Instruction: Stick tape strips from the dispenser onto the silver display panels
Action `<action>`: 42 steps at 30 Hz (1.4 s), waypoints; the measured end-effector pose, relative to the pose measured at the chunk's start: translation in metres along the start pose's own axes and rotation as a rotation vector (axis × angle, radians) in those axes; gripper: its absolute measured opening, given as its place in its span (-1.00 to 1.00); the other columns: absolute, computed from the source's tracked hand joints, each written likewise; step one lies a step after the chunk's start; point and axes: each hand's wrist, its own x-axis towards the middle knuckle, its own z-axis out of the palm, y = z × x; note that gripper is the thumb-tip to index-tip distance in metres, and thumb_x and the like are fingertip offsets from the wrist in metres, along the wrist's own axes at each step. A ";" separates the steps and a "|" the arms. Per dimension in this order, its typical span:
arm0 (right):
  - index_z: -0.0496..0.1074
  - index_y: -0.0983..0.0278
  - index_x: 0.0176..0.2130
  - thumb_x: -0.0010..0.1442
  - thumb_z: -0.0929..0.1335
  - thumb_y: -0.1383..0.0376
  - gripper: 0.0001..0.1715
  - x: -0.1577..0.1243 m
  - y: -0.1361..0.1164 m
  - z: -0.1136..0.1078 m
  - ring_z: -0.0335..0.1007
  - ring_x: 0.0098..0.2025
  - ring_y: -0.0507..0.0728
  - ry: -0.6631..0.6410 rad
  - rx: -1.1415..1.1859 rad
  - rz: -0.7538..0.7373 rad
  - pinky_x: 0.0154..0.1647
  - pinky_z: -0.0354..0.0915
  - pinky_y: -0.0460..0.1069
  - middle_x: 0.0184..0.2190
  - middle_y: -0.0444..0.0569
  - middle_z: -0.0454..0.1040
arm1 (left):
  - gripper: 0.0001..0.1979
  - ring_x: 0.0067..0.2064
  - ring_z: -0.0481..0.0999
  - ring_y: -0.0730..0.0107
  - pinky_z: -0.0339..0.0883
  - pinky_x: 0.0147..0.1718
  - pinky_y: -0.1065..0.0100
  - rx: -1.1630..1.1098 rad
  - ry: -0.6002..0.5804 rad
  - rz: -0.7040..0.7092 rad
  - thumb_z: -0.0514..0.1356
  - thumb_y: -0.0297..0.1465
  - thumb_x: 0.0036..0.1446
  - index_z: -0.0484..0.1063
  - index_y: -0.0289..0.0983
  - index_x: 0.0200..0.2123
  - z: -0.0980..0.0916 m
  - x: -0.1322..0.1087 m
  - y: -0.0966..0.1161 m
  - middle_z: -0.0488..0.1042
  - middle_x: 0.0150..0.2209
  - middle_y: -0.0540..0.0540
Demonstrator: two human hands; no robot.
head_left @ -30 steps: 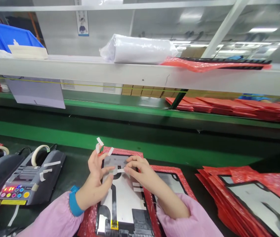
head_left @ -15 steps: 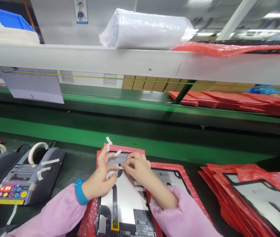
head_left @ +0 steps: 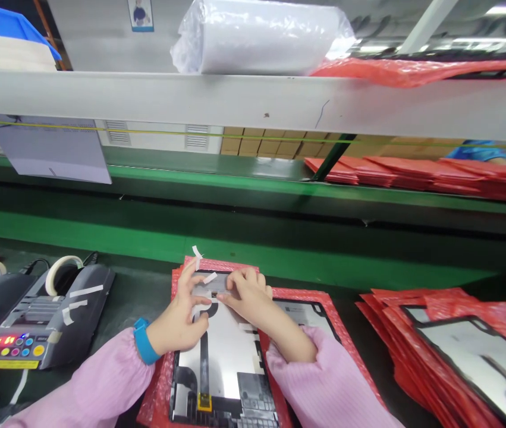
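A display panel (head_left: 230, 356), silvery with black edges, lies back side up on red bubble wrap (head_left: 157, 392). My left hand (head_left: 181, 315) reaches over its upper left part with fingers spread; short strips of white tape (head_left: 210, 277) cling to its fingertips. One left finger rests near a small dark connector spot at the top of the panel. My right hand (head_left: 250, 300) is closed, its other fingers curled, with the thumb and fingertip pressed at a small piece of white tape on that spot. The fingers partly hide this piece. A flat dark cable (head_left: 204, 356) runs down the panel.
A tape dispenser (head_left: 47, 321) with a tape roll (head_left: 63, 270) stands at left. A second panel (head_left: 310, 315) lies right of the first. Red bubble bags (head_left: 395, 345) are stacked at right, a panel (head_left: 475, 351) on top. A shelf (head_left: 235, 95) spans overhead.
The view has tilted down slightly. My right fingertips have shifted a little from a pinch towards pressing at the connector spot. My left thumb has drawn back slightly.
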 end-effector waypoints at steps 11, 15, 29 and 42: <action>0.49 0.16 -0.36 0.12 0.36 0.01 -0.70 -0.029 0.042 -0.018 0.27 0.05 0.25 0.097 0.673 -0.323 0.18 0.11 0.19 -0.15 0.00 0.42 | -0.08 0.11 0.35 0.16 0.35 0.04 -0.06 -0.006 -0.084 0.159 0.13 -0.57 0.11 -0.34 0.21 0.30 0.023 -0.009 0.049 -0.30 0.37 -0.19; 0.49 0.18 -0.45 0.06 0.38 -0.05 -0.63 -0.048 0.070 -0.043 0.32 0.01 0.25 0.129 0.779 -0.294 0.13 0.16 0.17 -0.14 0.02 0.42 | -0.06 0.12 0.39 0.14 0.36 0.05 -0.06 0.089 -0.208 0.167 0.10 -0.60 0.14 -0.40 0.23 0.31 0.050 0.004 0.072 -0.30 0.38 -0.21; 0.50 0.16 -0.57 0.05 0.35 0.05 -0.68 -0.070 0.188 -0.007 0.29 -0.02 0.37 0.297 0.391 0.352 -0.07 0.18 0.22 -0.14 0.01 0.49 | -0.01 -0.11 0.59 0.21 0.36 -0.50 0.48 0.290 -0.670 0.034 0.12 -0.65 -0.13 -0.21 -0.08 0.35 0.140 0.094 0.028 0.02 0.30 -0.38; 0.53 0.17 -0.51 0.13 0.39 0.13 -0.74 -0.068 0.181 -0.005 0.23 -0.01 0.30 0.250 0.272 0.382 -0.17 0.07 0.11 -0.12 -0.04 0.45 | 0.03 0.01 0.51 0.12 0.43 -0.27 0.30 0.417 -0.856 -0.157 0.13 -0.65 -0.15 -0.28 -0.06 0.33 0.161 0.099 0.008 -0.10 0.32 -0.34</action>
